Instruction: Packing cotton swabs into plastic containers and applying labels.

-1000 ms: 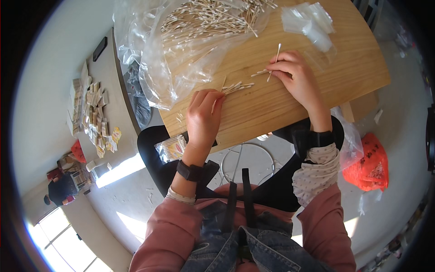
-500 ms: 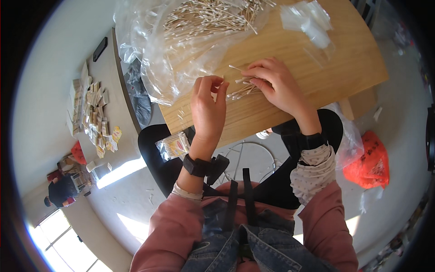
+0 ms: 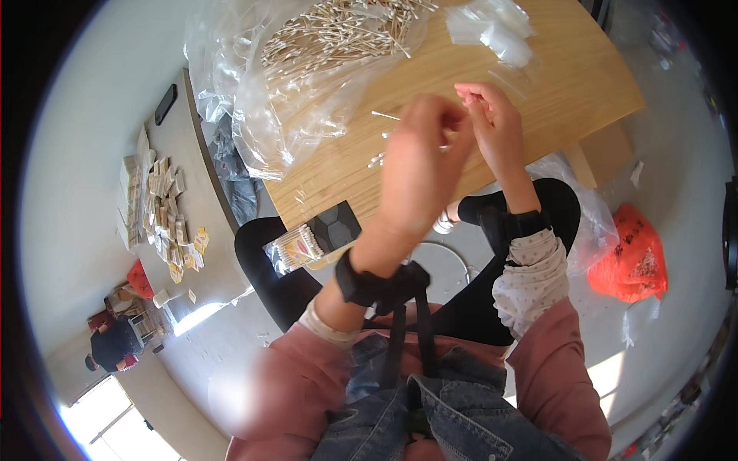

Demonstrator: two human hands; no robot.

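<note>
My left hand (image 3: 423,150) is raised over the table's near part, blurred by motion, its fingers curled in; what they hold, if anything, I cannot make out. Close beside it on the right, my right hand (image 3: 498,131) has its fingers and thumb drawn together near the left fingertips. Whatever sits between them is hidden. Under and left of my left hand lie loose cotton swabs (image 3: 377,160), mostly covered by it. A single cotton swab (image 3: 383,114) lies a little farther off. At the far left, a big heap of cotton swabs (image 3: 330,38) rests in an open clear plastic bag (image 3: 265,127).
Clear plastic sachets (image 3: 503,42) lie at the table's far right. A filled swab packet (image 3: 298,248) and a black object (image 3: 337,224) are by the near left edge. Many packets (image 3: 165,200) cover the left table. A red bag (image 3: 630,261) stands on the floor.
My left hand has swung right, across to the right hand. The right hand has lifted off the small bunch of swabs and moved slightly right. The view has shifted a little.
</note>
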